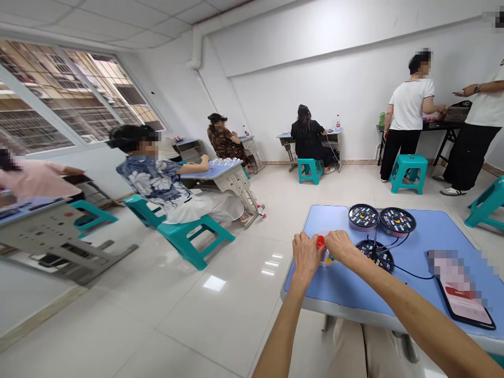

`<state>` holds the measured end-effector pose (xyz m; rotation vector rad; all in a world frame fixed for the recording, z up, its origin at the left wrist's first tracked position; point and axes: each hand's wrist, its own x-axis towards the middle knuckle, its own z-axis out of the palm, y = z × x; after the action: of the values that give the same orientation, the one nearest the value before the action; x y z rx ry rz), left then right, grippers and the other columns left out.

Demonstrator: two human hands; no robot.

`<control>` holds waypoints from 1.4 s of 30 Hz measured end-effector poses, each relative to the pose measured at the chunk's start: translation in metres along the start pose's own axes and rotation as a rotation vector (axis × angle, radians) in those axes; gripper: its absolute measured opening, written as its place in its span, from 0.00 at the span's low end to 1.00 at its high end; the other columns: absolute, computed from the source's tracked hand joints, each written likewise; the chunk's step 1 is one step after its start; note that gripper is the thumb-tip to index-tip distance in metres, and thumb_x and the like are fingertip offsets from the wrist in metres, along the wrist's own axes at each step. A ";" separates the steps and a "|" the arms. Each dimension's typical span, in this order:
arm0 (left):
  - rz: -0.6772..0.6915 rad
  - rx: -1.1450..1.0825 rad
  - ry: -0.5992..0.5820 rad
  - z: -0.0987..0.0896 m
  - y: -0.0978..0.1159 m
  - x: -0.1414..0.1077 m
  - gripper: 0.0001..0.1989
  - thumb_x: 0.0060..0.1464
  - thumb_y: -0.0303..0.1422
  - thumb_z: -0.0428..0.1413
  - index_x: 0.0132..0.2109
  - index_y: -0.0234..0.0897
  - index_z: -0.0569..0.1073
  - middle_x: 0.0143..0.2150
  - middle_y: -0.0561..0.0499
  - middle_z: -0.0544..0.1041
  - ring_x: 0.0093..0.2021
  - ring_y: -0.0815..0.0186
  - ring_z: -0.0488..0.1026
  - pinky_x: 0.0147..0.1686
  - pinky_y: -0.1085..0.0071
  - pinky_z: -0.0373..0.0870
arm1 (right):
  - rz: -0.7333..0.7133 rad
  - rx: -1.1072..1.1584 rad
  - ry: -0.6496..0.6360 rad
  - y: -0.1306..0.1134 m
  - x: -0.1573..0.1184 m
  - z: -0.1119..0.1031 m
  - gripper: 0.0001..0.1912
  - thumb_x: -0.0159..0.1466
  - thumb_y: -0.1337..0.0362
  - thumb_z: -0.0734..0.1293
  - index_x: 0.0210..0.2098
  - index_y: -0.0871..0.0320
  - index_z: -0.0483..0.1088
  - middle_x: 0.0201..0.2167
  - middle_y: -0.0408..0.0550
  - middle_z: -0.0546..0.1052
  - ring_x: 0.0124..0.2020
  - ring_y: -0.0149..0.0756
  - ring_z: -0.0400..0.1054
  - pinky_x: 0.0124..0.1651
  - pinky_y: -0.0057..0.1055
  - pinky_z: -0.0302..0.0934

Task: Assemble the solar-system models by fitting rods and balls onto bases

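Over the left part of the blue table [425, 231], my left hand [305, 254] and my right hand [338, 244] are closed on a small red piece [321, 241] between their fingertips. Its exact kind is too small to make out. Just below the hands is a clear round container [326, 258] with a bit of yellow and other colours in it, partly covered by my right hand. To the right stand round dark discs with colourful tops: one at the back [363, 216], another beside it [397, 220], and a third [380, 258] partly behind my right forearm. Black cords run among them.
A phone [464, 289] lies at the table's right side, a black cord reaching its edge. Teal stools [409, 170] and other desks [220, 170] stand around the room. Several people sit at desks; two stand at the right. A bottle [261, 211] is on the floor.
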<state>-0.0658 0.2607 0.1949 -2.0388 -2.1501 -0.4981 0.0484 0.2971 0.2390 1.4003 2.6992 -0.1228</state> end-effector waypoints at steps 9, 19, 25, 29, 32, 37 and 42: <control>-0.029 -0.095 -0.010 0.010 -0.011 0.006 0.10 0.55 0.36 0.59 0.41 0.34 0.76 0.41 0.42 0.69 0.45 0.54 0.65 0.46 0.59 0.64 | 0.020 0.052 -0.009 0.006 0.010 0.007 0.10 0.65 0.64 0.67 0.44 0.62 0.74 0.44 0.55 0.77 0.43 0.41 0.73 0.44 0.36 0.67; 0.127 -0.236 0.001 0.015 -0.016 0.012 0.10 0.49 0.34 0.64 0.40 0.38 0.76 0.58 0.40 0.65 0.61 0.48 0.58 0.56 0.52 0.62 | 0.062 0.393 0.399 0.024 -0.023 -0.044 0.11 0.60 0.69 0.60 0.32 0.58 0.74 0.31 0.46 0.78 0.32 0.32 0.70 0.32 0.26 0.56; 0.153 -0.269 0.076 0.000 -0.040 0.025 0.07 0.57 0.30 0.56 0.43 0.39 0.76 0.62 0.40 0.64 0.64 0.51 0.58 0.59 0.49 0.61 | 0.021 0.935 0.588 0.020 -0.087 -0.047 0.07 0.58 0.67 0.61 0.26 0.57 0.69 0.18 0.37 0.67 0.21 0.28 0.57 0.25 0.25 0.50; 0.238 -0.091 0.054 -0.010 -0.039 0.029 0.11 0.54 0.22 0.55 0.38 0.41 0.78 0.64 0.43 0.65 0.67 0.47 0.55 0.60 0.46 0.58 | 0.054 1.015 0.559 0.014 -0.127 -0.025 0.10 0.62 0.63 0.61 0.26 0.56 0.69 0.20 0.40 0.67 0.21 0.30 0.57 0.25 0.26 0.51; 0.318 0.044 0.003 -0.007 -0.024 0.031 0.12 0.50 0.19 0.55 0.35 0.39 0.79 0.65 0.42 0.64 0.69 0.45 0.51 0.63 0.44 0.53 | 0.010 1.085 0.517 0.009 -0.147 0.000 0.11 0.64 0.60 0.62 0.27 0.55 0.71 0.21 0.43 0.71 0.22 0.33 0.61 0.25 0.28 0.53; 0.333 0.127 -0.110 0.004 -0.007 0.039 0.12 0.48 0.16 0.54 0.28 0.36 0.77 0.66 0.42 0.65 0.69 0.46 0.53 0.64 0.44 0.49 | 0.017 1.190 0.347 -0.001 -0.167 0.044 0.09 0.62 0.60 0.63 0.28 0.54 0.73 0.21 0.44 0.71 0.23 0.34 0.62 0.28 0.29 0.55; 0.292 0.091 -0.136 0.005 -0.004 0.048 0.14 0.46 0.14 0.52 0.26 0.36 0.76 0.62 0.40 0.69 0.67 0.46 0.57 0.63 0.48 0.53 | 0.162 1.410 0.100 -0.005 -0.184 0.068 0.06 0.55 0.65 0.64 0.24 0.56 0.73 0.22 0.43 0.71 0.25 0.33 0.62 0.31 0.27 0.55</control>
<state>-0.0723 0.3073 0.2047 -2.3394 -1.8540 -0.2249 0.1536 0.1370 0.1947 1.7561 2.4054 -2.2726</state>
